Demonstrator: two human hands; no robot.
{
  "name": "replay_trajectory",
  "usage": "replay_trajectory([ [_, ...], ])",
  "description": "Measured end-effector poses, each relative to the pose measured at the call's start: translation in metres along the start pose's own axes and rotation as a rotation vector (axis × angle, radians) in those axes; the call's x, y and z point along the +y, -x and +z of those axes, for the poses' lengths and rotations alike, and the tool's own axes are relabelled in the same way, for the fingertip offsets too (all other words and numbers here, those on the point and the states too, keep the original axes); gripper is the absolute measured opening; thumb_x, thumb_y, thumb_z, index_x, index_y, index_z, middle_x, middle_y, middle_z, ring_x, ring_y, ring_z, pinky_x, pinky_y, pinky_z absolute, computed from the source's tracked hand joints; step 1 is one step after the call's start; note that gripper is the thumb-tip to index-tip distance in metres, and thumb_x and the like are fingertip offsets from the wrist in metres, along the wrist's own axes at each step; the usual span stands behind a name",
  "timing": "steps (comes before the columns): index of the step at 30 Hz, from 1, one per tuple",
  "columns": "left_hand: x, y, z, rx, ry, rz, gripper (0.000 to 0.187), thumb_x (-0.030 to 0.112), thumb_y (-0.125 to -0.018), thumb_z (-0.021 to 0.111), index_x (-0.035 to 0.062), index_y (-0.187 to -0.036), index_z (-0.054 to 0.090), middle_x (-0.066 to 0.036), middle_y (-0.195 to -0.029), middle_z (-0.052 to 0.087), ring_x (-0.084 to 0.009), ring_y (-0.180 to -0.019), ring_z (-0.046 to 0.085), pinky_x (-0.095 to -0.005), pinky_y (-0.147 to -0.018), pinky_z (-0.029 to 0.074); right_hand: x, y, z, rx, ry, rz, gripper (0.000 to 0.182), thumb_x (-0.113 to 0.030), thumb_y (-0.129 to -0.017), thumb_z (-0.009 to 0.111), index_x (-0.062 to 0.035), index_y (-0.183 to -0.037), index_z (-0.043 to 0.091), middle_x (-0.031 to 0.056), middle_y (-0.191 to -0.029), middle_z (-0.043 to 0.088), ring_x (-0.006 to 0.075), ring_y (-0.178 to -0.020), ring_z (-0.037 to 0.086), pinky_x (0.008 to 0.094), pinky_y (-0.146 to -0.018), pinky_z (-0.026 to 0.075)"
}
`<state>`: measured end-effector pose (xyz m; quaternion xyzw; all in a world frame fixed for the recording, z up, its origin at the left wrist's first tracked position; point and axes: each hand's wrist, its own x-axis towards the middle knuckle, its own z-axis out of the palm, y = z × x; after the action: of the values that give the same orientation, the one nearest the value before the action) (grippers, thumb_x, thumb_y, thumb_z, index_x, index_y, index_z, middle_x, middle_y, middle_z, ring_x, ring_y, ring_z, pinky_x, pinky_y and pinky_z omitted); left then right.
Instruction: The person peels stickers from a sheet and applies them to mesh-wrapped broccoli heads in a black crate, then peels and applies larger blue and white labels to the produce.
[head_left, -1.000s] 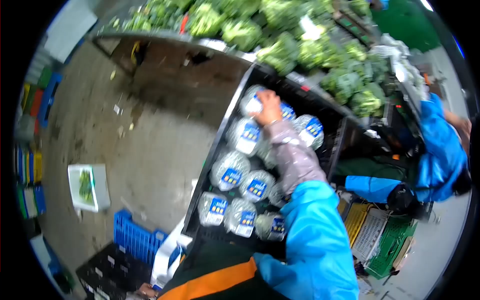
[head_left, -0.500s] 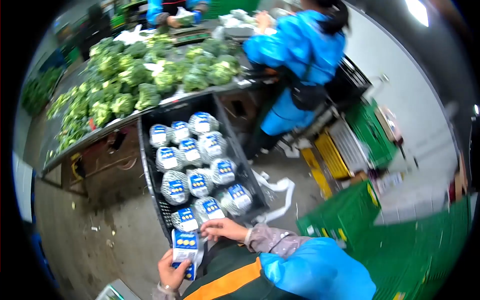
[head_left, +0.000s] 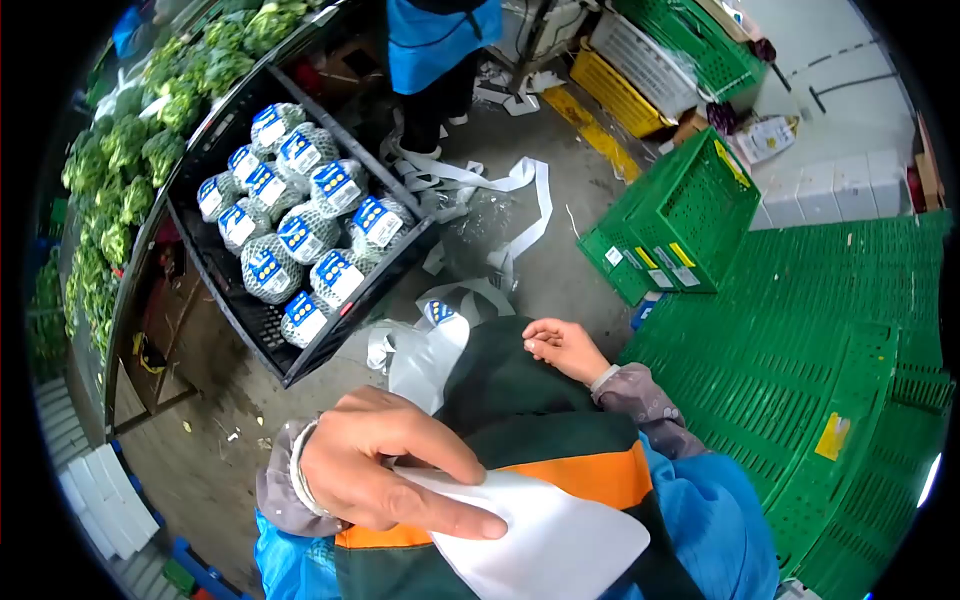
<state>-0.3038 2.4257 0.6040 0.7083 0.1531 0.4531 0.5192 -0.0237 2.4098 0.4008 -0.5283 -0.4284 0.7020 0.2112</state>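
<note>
My left hand (head_left: 385,462) pinches a white sheet (head_left: 545,540) between thumb and finger, close to the camera over my lap. Its face toward me is blank. My right hand (head_left: 562,347) hovers over the right side of my dark apron (head_left: 500,390), fingers curled, with a small white spot at the fingertips that I cannot make out. Ahead on the left, a black crate (head_left: 365,290) holds several net-wrapped broccoli heads (head_left: 272,268) with blue and white labels. A strip with blue print (head_left: 437,312) lies beside the apron.
Loose broccoli (head_left: 125,150) covers a table at the upper left. A person in a blue apron (head_left: 435,45) stands beyond the crate. White strips (head_left: 525,175) lie on the floor. Green crates (head_left: 690,215) stand to the right, near a yellow crate (head_left: 615,90).
The view has turned right and down. My left hand has come up closer, away from the crate, with the sheet's blank side showing. My right hand has moved away from the crate.
</note>
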Motion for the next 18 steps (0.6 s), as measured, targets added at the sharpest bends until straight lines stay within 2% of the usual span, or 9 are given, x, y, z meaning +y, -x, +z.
replay_trajectory([
  [5,-0.042,-0.063,0.025,-0.183,0.137,0.083,0.015,0.013,-0.076,0.072,0.0168,-0.09,0.074,-0.009,-0.087,0.064,-0.0162,-0.052,0.056,-0.0252,-0.046,0.044,0.027,0.017,-0.057,0.114,0.094,-0.036,0.016,-0.009,-0.082,0.064,-0.0026,-0.096,0.059,0.0054,-0.082,0.065,0.0094,-0.076,0.061,0.0236,-0.071,0.048],
  [6,-0.051,-0.076,0.034,-0.163,0.198,0.092,0.013,0.013,-0.08,0.067,0.0153,-0.091,0.074,-0.01,-0.088,0.064,-0.0159,-0.05,0.055,-0.0249,-0.043,0.042,0.027,0.018,-0.071,0.134,0.117,-0.037,0.016,-0.009,-0.082,0.064,-0.0025,-0.096,0.06,0.0055,-0.082,0.065,0.0096,-0.076,0.061,0.0238,-0.07,0.048],
  [9,-0.079,-0.121,0.054,-0.183,0.238,0.19,0.014,0.012,-0.082,0.064,0.0139,-0.092,0.074,-0.011,-0.087,0.065,-0.0153,-0.047,0.054,-0.0244,-0.04,0.039,0.024,0.009,-0.115,0.144,0.186,-0.053,0.017,-0.01,-0.081,0.064,-0.0025,-0.096,0.059,0.0073,-0.081,0.065,0.0124,-0.075,0.063,0.0257,-0.07,0.049],
  [11,-0.085,-0.149,0.071,-0.103,0.205,0.169,0.013,0.01,-0.08,0.065,0.0121,-0.091,0.074,-0.012,-0.087,0.065,-0.015,-0.046,0.053,-0.0236,-0.038,0.037,0.01,-0.002,-0.15,0.114,0.234,-0.062,0.018,-0.011,-0.08,0.064,-0.0028,-0.096,0.059,0.008,-0.081,0.066,0.0139,-0.075,0.063,0.0265,-0.071,0.049],
  [13,-0.098,-0.186,0.076,-0.082,0.177,0.252,0.015,0.009,-0.079,0.067,0.011,-0.093,0.073,-0.013,-0.087,0.065,-0.0151,-0.046,0.054,-0.0235,-0.039,0.037,0.0,-0.022,-0.186,0.091,0.365,-0.102,0.019,-0.013,-0.078,0.065,-0.0055,-0.094,0.059,0.0097,-0.081,0.066,0.0197,-0.075,0.065,0.0297,-0.069,0.05],
  [14,-0.101,-0.201,0.071,-0.185,0.138,0.244,0.025,0.007,-0.075,0.07,0.0104,-0.1,0.071,-0.014,-0.087,0.065,-0.0166,-0.046,0.055,-0.0241,-0.039,0.038,-0.013,-0.039,-0.204,0.087,0.427,-0.152,0.018,-0.014,-0.078,0.065,-0.0059,-0.094,0.059,0.01,-0.08,0.066,0.0214,-0.075,0.065,0.031,-0.068,0.05],
  [17,-0.107,-0.23,0.078,-0.01,0.101,0.226,0.042,0.005,-0.072,0.073,0.0113,-0.113,0.064,-0.016,-0.087,0.065,-0.0183,-0.047,0.056,-0.0247,-0.039,0.039,-0.055,-0.075,-0.242,0.025,0.629,-0.262,0.02,-0.015,-0.077,0.065,-0.0065,-0.094,0.059,0.0099,-0.081,0.064,0.0262,-0.075,0.063,0.0345,-0.067,0.049],
  [18,-0.105,-0.239,0.073,-0.058,0.017,0.225,0.054,0.003,-0.072,0.074,0.0126,-0.122,0.057,-0.018,-0.088,0.065,-0.0195,-0.048,0.057,-0.025,-0.04,0.039,-0.074,-0.086,-0.251,-0.007,0.672,-0.282,0.021,-0.015,-0.077,0.065,-0.0065,-0.095,0.059,0.0099,-0.082,0.064,0.0265,-0.075,0.063,0.0347,-0.067,0.049],
])
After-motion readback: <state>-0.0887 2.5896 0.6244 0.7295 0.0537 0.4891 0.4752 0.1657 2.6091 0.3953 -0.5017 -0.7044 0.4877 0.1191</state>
